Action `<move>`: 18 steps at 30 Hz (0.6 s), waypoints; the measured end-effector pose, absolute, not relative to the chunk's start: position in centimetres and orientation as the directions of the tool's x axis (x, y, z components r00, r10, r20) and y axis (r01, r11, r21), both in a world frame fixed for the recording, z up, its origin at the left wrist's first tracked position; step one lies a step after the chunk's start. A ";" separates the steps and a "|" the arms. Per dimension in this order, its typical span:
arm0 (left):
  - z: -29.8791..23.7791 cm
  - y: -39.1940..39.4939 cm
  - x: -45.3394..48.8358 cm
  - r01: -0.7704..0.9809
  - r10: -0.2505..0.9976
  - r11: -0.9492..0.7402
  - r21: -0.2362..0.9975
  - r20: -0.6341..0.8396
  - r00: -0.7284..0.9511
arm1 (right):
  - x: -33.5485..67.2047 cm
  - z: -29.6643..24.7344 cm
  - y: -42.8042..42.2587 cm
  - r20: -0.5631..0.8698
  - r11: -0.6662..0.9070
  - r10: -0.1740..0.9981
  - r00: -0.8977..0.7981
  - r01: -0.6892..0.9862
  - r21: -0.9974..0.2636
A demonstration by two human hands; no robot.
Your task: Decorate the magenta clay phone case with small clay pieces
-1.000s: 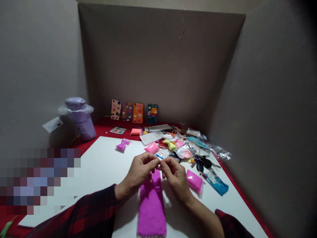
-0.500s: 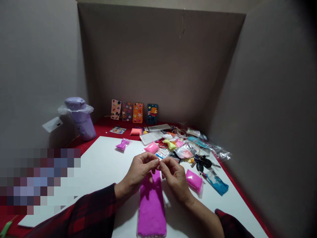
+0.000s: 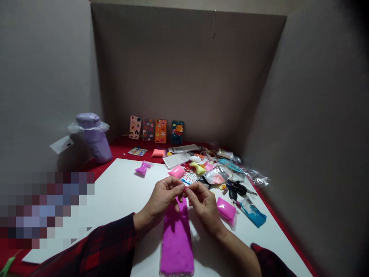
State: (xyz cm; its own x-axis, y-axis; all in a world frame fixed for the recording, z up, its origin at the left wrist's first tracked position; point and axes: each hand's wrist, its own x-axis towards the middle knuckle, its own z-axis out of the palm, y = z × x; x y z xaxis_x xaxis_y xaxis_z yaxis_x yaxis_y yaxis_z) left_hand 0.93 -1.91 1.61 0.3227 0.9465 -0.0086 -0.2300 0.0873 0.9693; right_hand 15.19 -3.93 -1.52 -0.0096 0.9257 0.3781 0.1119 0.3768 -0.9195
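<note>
Head view: the left hand (image 3: 163, 198) and the right hand (image 3: 203, 204) meet fingertip to fingertip. Each grip is pinched closed on the same small pink lump of soft clay (image 3: 183, 188), held just above the far end of a long magenta clay-covered phone case (image 3: 176, 240). The case lies flat on a white sheet (image 3: 121, 192) on the red-covered desk (image 3: 119, 145), running from near to far between the wrists. Just right of the right hand lies a pink clay packet in clear plastic (image 3: 226, 210), with a blue clay packet (image 3: 254, 216) further right and black keys (image 3: 236, 189) beyond it. A small purple packet (image 3: 143, 168) lies far left on the sheet. A lilac plastic bottle (image 3: 94, 137) stands at the far left, and four decorated phone cases (image 3: 156, 130) stand against the far wall.
</note>
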 end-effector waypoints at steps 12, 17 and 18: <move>0.9 -1.5 0.7 -0.249 0.936 0.151 0.957 -0.057 0.348 | 15.4 -1.9 -3.8 0.377 0.372 0.926 0.003 0.155 -0.915; 0.6 -1.4 0.7 -0.284 0.930 0.177 0.942 -0.066 0.362 | 15.4 -1.9 -3.7 0.372 0.367 0.928 0.008 0.154 -0.918; 0.6 -1.5 0.7 -0.280 0.932 0.168 0.945 -0.059 0.359 | 15.4 -1.9 -3.6 0.368 0.363 0.930 0.010 0.150 -0.920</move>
